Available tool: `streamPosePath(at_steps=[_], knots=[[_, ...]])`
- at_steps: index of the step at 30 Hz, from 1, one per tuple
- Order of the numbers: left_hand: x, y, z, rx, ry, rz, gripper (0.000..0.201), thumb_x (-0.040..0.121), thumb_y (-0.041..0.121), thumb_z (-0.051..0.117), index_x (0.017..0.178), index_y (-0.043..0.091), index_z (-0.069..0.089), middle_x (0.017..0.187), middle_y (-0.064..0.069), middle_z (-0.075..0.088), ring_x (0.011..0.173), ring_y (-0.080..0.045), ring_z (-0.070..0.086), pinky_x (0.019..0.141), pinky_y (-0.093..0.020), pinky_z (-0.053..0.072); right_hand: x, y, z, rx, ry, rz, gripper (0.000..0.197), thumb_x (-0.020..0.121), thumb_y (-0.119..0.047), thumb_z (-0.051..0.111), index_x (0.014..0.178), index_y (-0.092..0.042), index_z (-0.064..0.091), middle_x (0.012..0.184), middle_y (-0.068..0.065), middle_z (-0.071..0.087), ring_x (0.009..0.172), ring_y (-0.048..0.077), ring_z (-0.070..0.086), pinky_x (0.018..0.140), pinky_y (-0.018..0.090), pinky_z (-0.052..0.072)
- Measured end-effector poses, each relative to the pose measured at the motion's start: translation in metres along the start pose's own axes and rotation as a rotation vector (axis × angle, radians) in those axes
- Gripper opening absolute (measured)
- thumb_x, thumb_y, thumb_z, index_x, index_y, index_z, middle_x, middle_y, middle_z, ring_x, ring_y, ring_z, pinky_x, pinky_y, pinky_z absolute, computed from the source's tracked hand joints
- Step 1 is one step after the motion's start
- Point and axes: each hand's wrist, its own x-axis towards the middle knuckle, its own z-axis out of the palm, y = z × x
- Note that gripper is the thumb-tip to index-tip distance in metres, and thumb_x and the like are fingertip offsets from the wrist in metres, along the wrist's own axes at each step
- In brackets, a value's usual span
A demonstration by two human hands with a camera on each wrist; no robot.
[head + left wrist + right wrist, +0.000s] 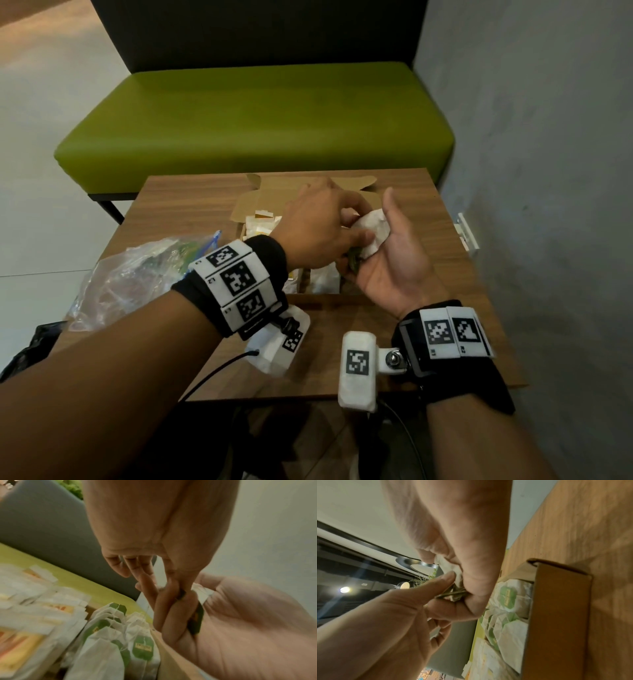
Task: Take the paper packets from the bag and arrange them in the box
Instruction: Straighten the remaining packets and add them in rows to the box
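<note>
Both hands met over the box [356, 297]: our right hand [394, 253] cupped the packets [371, 228], left hand [318, 226] fingers pinching them; box directly below.

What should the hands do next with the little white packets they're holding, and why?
Probably lower the packets into the box beside the green-tagged row. Both the left hand and right hand pinch them right above the open box, where other packets already stand in rows.
</note>
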Motion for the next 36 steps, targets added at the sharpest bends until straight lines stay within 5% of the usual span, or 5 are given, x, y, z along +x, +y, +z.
streamPosePath(at_steps=[7, 13, 18, 27, 36], knots=[[-0.002, -0.004, -0.019, -0.6, 0.292, -0.151, 0.008, 0.096, 0.023, 0.062, 0.092, 0.017, 0.067, 0.092, -0.001, 0.066, 0.077, -0.007, 0.058, 0.066, -0.026, 0.051, -0.002, -0.001, -0.009, -0.1, 0.056, 0.069, 0.078, 0.095, -0.072, 0.033, 0.13, -0.008, 0.062, 0.099, 0.011, 0.069, 0.072, 0.016, 0.06, 0.058, 0.028, 0.046], [-0.004, -0.011, -0.037, -0.73, 0.361, -0.131, 0.01, 0.101, 0.019, 0.055, 0.092, 0.016, 0.058, 0.089, -0.003, 0.065, 0.072, -0.006, 0.061, 0.061, -0.015, 0.046, -0.002, -0.003, -0.005, -0.142, 0.129, 0.06, 0.032, 0.101, -0.017, 0.046, 0.125, -0.004, 0.063, 0.095, 0.008, 0.069, 0.069, 0.011, 0.062, 0.058, 0.022, 0.051], [-0.007, -0.013, -0.045, -0.757, 0.423, -0.105, 0.014, 0.103, 0.018, 0.051, 0.089, 0.017, 0.055, 0.089, -0.001, 0.064, 0.073, -0.004, 0.06, 0.059, -0.01, 0.044, -0.002, -0.004, -0.009, -0.198, 0.166, 0.014, 0.036, 0.102, 0.004, 0.038, 0.127, -0.008, 0.061, 0.105, 0.013, 0.074, 0.067, 0.01, 0.064, 0.055, 0.02, 0.053], [-0.014, -0.018, -0.047, -0.814, 0.44, -0.112, 0.016, 0.102, 0.017, 0.051, 0.087, 0.021, 0.055, 0.086, 0.001, 0.063, 0.076, -0.008, 0.059, 0.061, -0.013, 0.045, -0.003, -0.002, -0.01, -0.419, 0.241, -0.202, 0.007, 0.098, -0.009, 0.059, 0.102, -0.013, 0.063, 0.096, 0.003, 0.076, 0.057, 0.003, 0.052, 0.045, 0.014, 0.041], [-0.019, -0.028, -0.047, -0.989, 0.445, -0.219, 0.019, 0.104, 0.018, 0.047, 0.087, 0.022, 0.054, 0.084, 0.009, 0.065, 0.07, -0.002, 0.057, 0.066, -0.021, 0.044, -0.003, -0.008, -0.014, -0.19, 0.269, -0.217, 0.01, 0.094, -0.026, 0.064, 0.085, -0.021, 0.067, 0.066, -0.009, 0.046, 0.05, 0.002, 0.028, 0.038, 0.014, 0.027]])
